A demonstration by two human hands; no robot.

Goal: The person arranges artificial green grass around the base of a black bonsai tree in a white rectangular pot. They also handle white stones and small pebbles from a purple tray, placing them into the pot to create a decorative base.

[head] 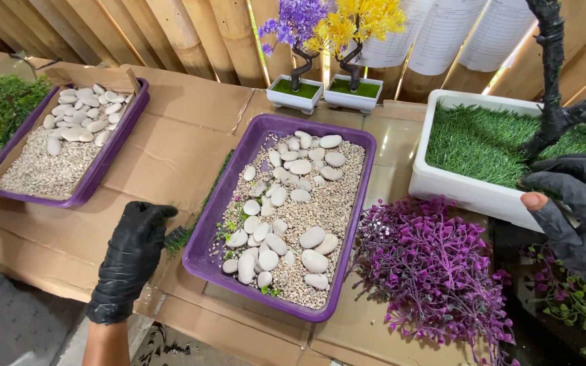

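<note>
While the left hand rests spread, the right hand grips the grass-filled white planter.

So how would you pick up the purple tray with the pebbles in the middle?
Take the purple tray by its rolled rim on both long sides, one hand on each, and lift it level. It is full of gravel and white stones, so a one-sided grip would likely tip it. The left hand is already beside the left rim.

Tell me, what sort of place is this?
Probably a small craft workshop making artificial bonsai trees: purple trays of gravel and white pebbles, a white planter lined with fake grass, and loose purple plastic foliage on a cardboard-covered bench.
</note>
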